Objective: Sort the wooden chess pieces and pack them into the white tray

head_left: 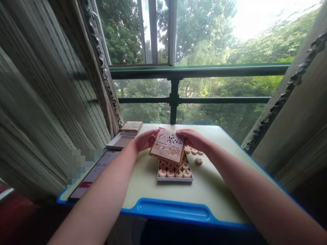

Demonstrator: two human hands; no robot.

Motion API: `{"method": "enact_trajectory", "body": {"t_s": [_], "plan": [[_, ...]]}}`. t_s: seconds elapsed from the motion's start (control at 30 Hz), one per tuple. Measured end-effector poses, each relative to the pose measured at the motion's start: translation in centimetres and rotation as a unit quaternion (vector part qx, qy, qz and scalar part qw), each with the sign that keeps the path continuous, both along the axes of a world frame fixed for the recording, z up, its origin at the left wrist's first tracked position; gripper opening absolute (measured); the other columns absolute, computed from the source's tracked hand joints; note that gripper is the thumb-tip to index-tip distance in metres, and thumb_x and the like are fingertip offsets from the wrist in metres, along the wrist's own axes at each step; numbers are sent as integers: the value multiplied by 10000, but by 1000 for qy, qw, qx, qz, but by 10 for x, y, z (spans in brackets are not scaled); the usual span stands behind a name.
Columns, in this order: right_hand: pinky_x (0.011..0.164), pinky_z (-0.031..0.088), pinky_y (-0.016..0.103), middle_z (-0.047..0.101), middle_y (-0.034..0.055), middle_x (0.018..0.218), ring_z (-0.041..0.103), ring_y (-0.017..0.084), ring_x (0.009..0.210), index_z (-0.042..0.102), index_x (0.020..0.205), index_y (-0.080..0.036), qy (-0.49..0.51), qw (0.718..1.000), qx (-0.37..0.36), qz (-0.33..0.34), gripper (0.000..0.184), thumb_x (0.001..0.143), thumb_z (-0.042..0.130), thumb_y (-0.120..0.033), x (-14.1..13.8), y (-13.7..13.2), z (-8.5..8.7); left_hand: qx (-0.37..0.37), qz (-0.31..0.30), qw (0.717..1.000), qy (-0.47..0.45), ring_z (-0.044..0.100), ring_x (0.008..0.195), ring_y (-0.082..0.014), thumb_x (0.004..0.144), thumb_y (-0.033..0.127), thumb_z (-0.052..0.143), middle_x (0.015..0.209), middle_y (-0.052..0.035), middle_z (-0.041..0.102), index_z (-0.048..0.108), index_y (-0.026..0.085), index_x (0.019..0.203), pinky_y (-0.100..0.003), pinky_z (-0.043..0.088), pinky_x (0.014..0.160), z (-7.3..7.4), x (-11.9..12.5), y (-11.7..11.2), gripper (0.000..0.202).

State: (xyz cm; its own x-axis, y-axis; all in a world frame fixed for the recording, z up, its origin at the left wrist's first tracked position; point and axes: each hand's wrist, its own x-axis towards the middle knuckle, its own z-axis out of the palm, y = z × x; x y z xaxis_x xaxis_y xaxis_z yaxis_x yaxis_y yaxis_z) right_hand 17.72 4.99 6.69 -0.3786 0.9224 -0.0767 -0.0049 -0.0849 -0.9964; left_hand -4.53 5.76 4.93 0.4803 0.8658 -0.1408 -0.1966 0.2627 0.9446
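The table (219, 190), blue-rimmed, is being used as the work surface by the window. At centre the box tray (175, 179) is lying flat w/ round pieces (174, 173) packed in rows. The lid (168, 146) is being held tilted over its far half, near edge raised so the pieces stay visible. It's being clamped at both sides: left hand (144, 140), right hand (193, 138), fingers curled on the edges. Loose pieces (196, 155) are lying just right of the tray.

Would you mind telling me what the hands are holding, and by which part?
Both hold the Chinese chess box lid, tilted over the tray of pieces: left hand at its left edge, right hand at its right edge.
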Motion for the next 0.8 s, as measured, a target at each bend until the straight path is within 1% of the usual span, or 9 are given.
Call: {"method": "enact_trajectory", "body": {"t_s": [0.07, 0.17, 0.2, 0.27, 0.37, 0.43, 0.53, 0.67, 0.8], "plan": [[403, 326, 200, 515, 9, 552, 433, 92, 473, 534, 708, -136, -38, 999, -5, -23, 93, 711, 566, -223, 0, 0, 0, 13, -10, 1000, 23, 615, 565, -142, 747, 319, 618, 630, -44, 658, 602, 106, 872, -228, 468, 522, -1, 2, -1, 247], [372, 278, 215, 491, 4, 514, 408, 96, 433, 512, 684, -147, -109, 992, -30, -48, 116, 708, 529, -259, 2, 2, -1, 10, -67, 992, 104, 526, 387, -103, 700, 326, 672, 457, 4, 564, 562, 115, 700, -172, 321, 339, 2, 2, -3, 238], [372, 275, 219, 493, 5, 511, 410, 101, 430, 507, 680, -150, -129, 990, -36, -46, 122, 704, 522, -269, 3, 2, -2, -1, -92, 986, 139, 504, 350, -101, 692, 364, 677, 423, 11, 539, 546, 119, 663, -166, 269, 304, 4, 1, -3, 280], [381, 285, 224, 494, 4, 511, 417, 108, 434, 505, 676, -157, -157, 986, -42, -32, 125, 692, 516, -280, 5, 3, -1, -28, -135, 972, 191, 485, 313, -103, 696, 475, 648, 416, 2, 546, 541, 121, 649, -168, 221, 271, 6, -1, -3, 372], [404, 310, 229, 508, 10, 524, 437, 118, 462, 511, 668, -164, -188, 981, -43, 2, 120, 679, 517, -284, 7, 1, -1, -50, -167, 960, 219, 431, 268, -75, 712, 613, 550, 469, -39, 605, 571, 106, 688, -167, 190, 253, 5, -5, -2, 508], [418, 319, 233, 530, 22, 547, 448, 122, 482, 516, 659, -167, -208, 977, -37, 19, 119, 674, 530, -285, 7, 0, 0, -38, -168, 959, 225, 381, 241, -52, 701, 612, 563, 458, -49, 606, 569, 101, 650, -162, 151, 246, 2, -8, -1, 513], [414, 297, 242, 532, 32, 557, 428, 117, 471, 511, 634, -170, -223, 974, -18, 42, 151, 682, 553, -307, 6, -4, 1, -13, -160, 960, 231, 360, 236, -42, 679, 522, 638, 426, -42, 585, 539, 110, 578, -157, 126, 250, -1, -11, 0, 436], [384, 223, 237, 451, 2, 507, 341, 84, 416, 484, 596, -168, -232, 971, 10, 64, 224, 708, 558, -347, 5, -8, 6, 14, -147, 970, 192, 364, 273, -32, 680, 453, 664, 463, -28, 583, 548, 117, 625, -150, 114, 275, -1, -12, -2, 360], [370, 190, 220, 382, -29, 484, 301, 66, 407, 483, 603, -164, -234, 969, 25, 70, 231, 723, 549, -350, 7, -7, 7, 53, -131, 980, 137, 330, 305, -22, 637, 395, 727, 418, 34, 482, 561, 128, 683, -149, 127, 309, 1, -10, -4, 318]]}}
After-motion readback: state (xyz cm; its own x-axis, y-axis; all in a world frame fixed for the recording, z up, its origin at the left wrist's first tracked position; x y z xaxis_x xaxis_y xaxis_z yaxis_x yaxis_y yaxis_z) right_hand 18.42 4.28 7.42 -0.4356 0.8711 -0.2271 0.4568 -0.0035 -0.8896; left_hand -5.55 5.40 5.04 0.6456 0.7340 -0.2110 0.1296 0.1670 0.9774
